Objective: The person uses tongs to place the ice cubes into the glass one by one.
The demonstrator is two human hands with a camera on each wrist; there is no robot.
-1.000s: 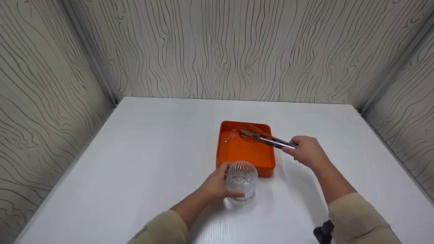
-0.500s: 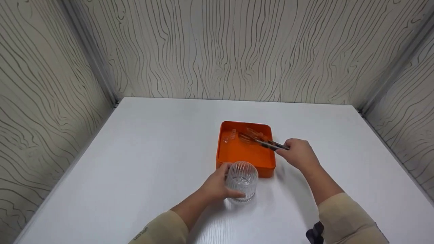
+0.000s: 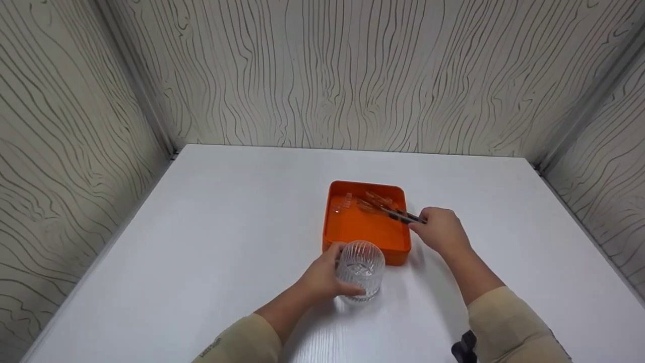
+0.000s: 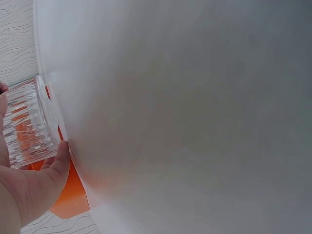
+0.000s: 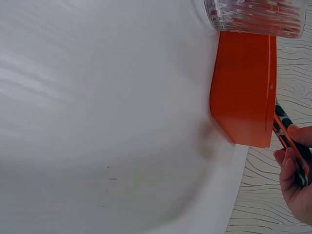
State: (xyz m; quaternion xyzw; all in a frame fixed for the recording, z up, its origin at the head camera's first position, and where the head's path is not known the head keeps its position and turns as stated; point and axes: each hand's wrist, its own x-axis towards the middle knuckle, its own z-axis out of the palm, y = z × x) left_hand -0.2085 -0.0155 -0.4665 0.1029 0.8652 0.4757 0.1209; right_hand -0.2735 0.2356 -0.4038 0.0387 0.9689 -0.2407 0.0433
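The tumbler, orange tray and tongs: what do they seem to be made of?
Tumbler: probably glass, clear and ribbed, though plastic is possible. Orange tray: likely plastic, smooth and evenly coloured. Tongs: apparently metal, from the silvery glint on their arms; dark parts unclear.

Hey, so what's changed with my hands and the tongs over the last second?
Your right hand moved left, toward the orange tray, carrying the tongs slightly lower in the head view. Neither hand let go of anything. Your left hand still holds the glass, and the tray stayed put.
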